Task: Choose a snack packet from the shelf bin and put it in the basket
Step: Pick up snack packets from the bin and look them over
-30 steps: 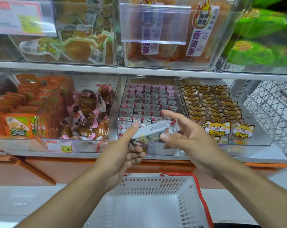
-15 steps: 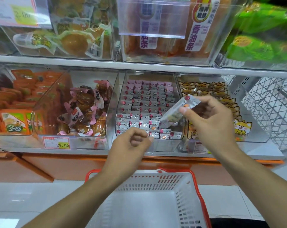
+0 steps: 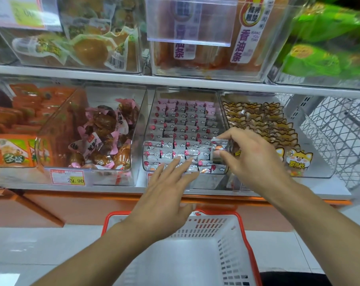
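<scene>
Silver-and-pink snack packet (image 3: 220,147) pinched upright between thumb and fingertips of right hand (image 3: 255,159), centre-right of frame, just above the front right corner of the clear shelf bin (image 3: 186,131). Left hand (image 3: 164,195) flat, fingers straight and spread, tips over the bin's front row; holding nothing.

Risks, as judgement: thin fingertip pinch on slick film, so packet could slip back among identical packets. Left fingertips possibly brushing the front row (blurred, hard to tell), which could knock loose packets over the low front lip. Could miss the white basket (image 3: 232,230) with red rim, bottom centre, if dropped from shelf height.

Around: pink-wrapped brown snacks (image 3: 104,137) in bin to left; orange packs (image 3: 12,124) far left; cartoon-dog packets (image 3: 263,124) right; price tag (image 3: 67,177) lower left. Left forearm across the basket's opening, partly blocking a straight path down.
</scene>
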`<act>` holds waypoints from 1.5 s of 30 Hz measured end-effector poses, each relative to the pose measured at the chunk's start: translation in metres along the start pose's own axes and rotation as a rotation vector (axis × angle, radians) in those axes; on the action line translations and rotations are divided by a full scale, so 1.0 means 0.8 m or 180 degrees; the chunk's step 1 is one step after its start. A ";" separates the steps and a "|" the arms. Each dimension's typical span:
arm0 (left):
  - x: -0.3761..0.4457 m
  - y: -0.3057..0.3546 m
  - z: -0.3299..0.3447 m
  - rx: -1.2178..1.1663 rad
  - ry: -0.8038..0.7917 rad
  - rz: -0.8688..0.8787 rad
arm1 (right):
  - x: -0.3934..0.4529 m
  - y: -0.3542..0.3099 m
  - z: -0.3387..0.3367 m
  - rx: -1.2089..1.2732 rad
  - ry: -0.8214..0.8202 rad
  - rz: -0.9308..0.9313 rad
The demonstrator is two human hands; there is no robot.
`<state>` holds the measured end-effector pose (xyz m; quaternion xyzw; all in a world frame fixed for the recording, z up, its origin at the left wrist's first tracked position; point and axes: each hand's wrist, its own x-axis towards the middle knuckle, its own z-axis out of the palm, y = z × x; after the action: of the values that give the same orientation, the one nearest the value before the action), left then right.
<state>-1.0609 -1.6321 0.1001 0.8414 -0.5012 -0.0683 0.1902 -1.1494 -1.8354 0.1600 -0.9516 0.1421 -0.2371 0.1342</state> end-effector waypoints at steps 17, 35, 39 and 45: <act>-0.004 0.001 -0.007 0.0074 -0.0138 0.0164 | 0.024 -0.016 0.034 -0.1740 -0.0340 -0.0423; -0.004 -0.004 -0.007 -0.0141 -0.0032 0.0158 | 0.027 -0.024 0.022 0.1006 0.0685 0.0566; -0.004 0.003 -0.019 -0.1068 0.0592 -0.0378 | 0.021 -0.027 -0.005 0.1831 0.1285 0.0867; 0.005 0.007 -0.047 -0.3578 0.1107 -0.1344 | 0.007 -0.047 0.005 0.4267 0.0471 0.2367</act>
<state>-1.0523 -1.6286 0.1370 0.6925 -0.1733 -0.2197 0.6650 -1.1350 -1.8014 0.1710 -0.5382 0.2871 -0.2748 0.7432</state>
